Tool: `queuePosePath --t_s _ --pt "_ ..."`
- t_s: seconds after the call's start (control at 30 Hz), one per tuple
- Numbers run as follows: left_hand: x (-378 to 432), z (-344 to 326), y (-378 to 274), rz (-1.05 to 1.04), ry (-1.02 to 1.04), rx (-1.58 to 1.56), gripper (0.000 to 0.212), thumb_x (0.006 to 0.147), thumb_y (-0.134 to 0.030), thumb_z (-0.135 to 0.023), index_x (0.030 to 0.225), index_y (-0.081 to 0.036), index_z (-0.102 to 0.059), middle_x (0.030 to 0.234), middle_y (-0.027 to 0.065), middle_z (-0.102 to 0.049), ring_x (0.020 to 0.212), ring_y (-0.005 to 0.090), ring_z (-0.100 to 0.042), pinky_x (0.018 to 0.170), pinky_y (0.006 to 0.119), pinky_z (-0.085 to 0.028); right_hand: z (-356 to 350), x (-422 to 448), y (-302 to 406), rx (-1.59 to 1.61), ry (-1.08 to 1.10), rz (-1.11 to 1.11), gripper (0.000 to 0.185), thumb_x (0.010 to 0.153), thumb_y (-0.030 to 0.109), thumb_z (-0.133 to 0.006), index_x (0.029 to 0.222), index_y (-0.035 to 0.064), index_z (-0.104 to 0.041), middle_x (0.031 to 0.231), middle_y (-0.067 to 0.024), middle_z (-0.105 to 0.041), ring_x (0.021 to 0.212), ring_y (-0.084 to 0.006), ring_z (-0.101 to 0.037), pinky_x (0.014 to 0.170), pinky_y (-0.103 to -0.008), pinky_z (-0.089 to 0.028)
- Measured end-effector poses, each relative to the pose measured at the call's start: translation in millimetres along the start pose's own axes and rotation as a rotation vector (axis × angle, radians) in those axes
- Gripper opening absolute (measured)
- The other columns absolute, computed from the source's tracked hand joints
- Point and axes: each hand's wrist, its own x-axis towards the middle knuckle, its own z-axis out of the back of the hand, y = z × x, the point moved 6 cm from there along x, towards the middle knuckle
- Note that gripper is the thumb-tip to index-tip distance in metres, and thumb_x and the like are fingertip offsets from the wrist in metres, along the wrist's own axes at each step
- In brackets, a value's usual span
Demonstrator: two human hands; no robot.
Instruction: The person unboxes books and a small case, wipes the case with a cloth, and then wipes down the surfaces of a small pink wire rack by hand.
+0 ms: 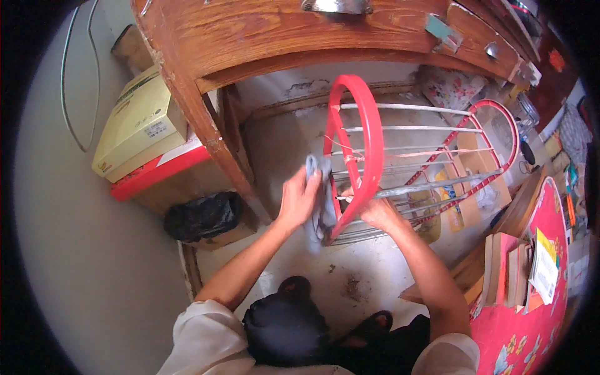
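A metal-rod rack (373, 136) is held tilted in front of me. It has a thick red rounded end frame, pale metal bars and a thinner red frame at the far end. My left hand (299, 193) grips a crumpled grey-blue cloth (322, 218) against the left side of the thick red frame. My right hand (378, 213) is closed around the lower part of the rack, just behind that frame. Its fingers are partly hidden by the red tubing. A thin pink string (417, 153) is tied to the frame and runs along the bars.
A wooden desk (300, 35) arches above the rack. At left, a yellow box (140, 126) tops a red-edged carton, with a black plastic bag (204, 216) below. Books (506, 272) stand on a red floral surface (511, 335) at right. Dirt (355, 287) lies on the floor near my feet.
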Motion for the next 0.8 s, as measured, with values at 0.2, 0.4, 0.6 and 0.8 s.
queuePosePath --t_s 0.2,0.4,0.6,0.8 --pt "22 -40 8 -0.493 0.160 0.405 0.033 0.089 -0.018 -0.050 0.116 0.000 -0.054 0.110 0.0196 -0.057 0.106 0.0319 -0.049 0.090 0.041 -0.039 1 -2 0 0.006 -0.078 0.147 0.022 0.080 0.011 -0.050 0.100 0.0073 -0.058 0.106 -0.0114 -0.058 0.099 -0.0327 -0.054 0.083 -0.0433 -0.043" --pt "-30 18 6 0.152 0.092 -0.209 0.029 0.093 -0.019 -0.049 0.110 0.002 -0.057 0.096 0.0044 -0.060 0.087 0.0112 -0.052 0.081 0.025 -0.041 1 3 9 -0.058 -0.084 0.037 0.017 0.081 0.010 -0.051 0.095 0.0066 -0.060 0.099 -0.0141 -0.059 0.092 -0.0361 -0.056 0.078 -0.0446 -0.045" --pt "-74 55 -62 0.059 -0.154 -0.341 0.031 0.095 -0.024 -0.045 0.113 0.000 -0.053 0.101 0.0020 -0.058 0.090 0.0098 -0.053 0.083 0.026 -0.042 33 -54 39 0.052 -0.389 0.145 0.018 0.083 0.016 -0.057 0.094 0.0012 -0.059 0.088 -0.0148 -0.060 0.081 -0.0347 -0.058 0.076 -0.0454 -0.046" --pt "-117 -25 -161 -0.250 0.709 0.201 0.052 0.088 -0.026 -0.052 0.127 0.005 -0.036 0.121 0.0288 -0.044 0.118 0.0419 -0.040 0.099 0.045 -0.034 10 -115 85 1.556 0.112 -0.239 0.053 0.088 0.024 -0.056 0.134 0.0061 -0.036 0.116 -0.0067 -0.054 0.101 -0.0186 -0.055 0.083 -0.0324 -0.048"
